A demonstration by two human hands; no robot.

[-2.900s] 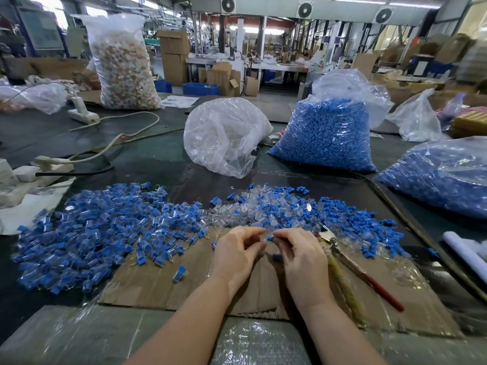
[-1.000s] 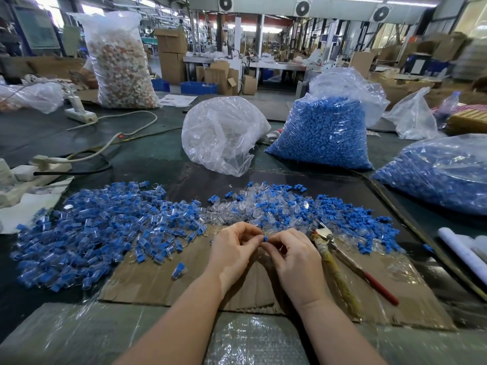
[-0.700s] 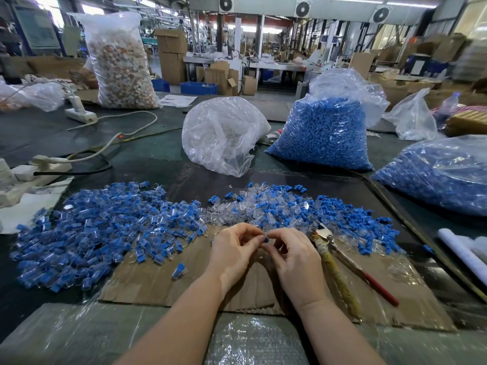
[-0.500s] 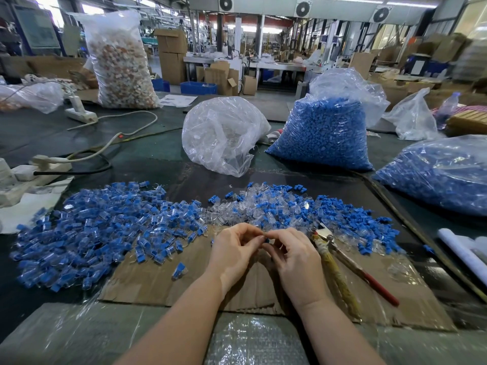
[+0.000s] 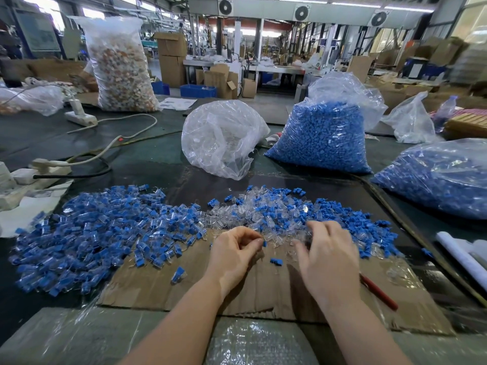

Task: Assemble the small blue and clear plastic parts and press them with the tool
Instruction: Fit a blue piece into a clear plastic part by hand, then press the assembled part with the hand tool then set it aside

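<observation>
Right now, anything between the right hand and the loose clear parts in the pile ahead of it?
Nothing visible. The right hand hovers, blurred, at the near edge of the mixed pile of clear and blue parts, with only bare cardboard beneath. The left hand sits off to its side, pinching a small blue part.

Loose blue caps [image 5: 350, 222] and clear shells [image 5: 232, 214] lie heaped beside a wide spread of assembled pieces [image 5: 92, 233], with one stray blue cap [image 5: 276, 261] on cardboard [image 5: 158, 285].

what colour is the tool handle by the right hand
Red, seen in the head view: handle.
</observation>
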